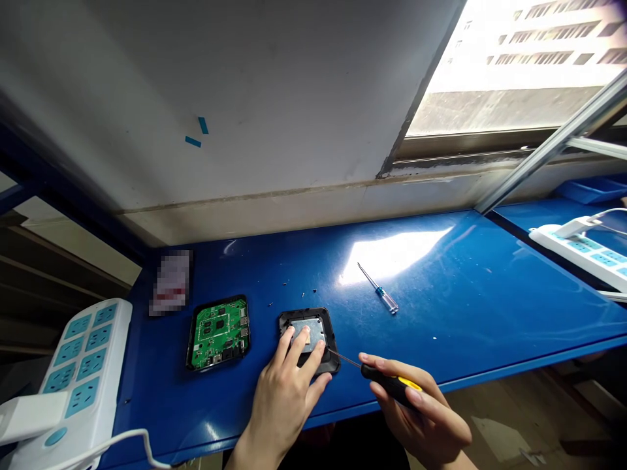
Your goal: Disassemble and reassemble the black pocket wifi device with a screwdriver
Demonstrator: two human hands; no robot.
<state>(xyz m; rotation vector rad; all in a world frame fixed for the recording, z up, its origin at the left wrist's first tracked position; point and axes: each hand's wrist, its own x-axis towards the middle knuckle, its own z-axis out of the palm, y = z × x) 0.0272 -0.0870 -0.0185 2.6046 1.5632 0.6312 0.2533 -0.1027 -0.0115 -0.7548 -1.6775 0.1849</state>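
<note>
My left hand (289, 382) lies with spread fingers on a black plastic casing half (333, 326) that has a grey metal plate (295, 324) inside it. The thumb rests near the casing's front right corner. My right hand (421, 408) is closed around a black and yellow screwdriver (386, 384). Its thin shaft points left, and the tip is at the casing's right side, beside my left fingers. To the left sits another black casing half with a green circuit board (208, 333) in it.
A second screwdriver with a clear blue handle (386, 300) lies to the right. Several tiny screws (302, 294) are scattered behind the casing. A white power strip (105, 365) with a cable stands at the left, another power strip (595, 258) at the far right. A wall (274, 209) bounds the blue table (455, 320).
</note>
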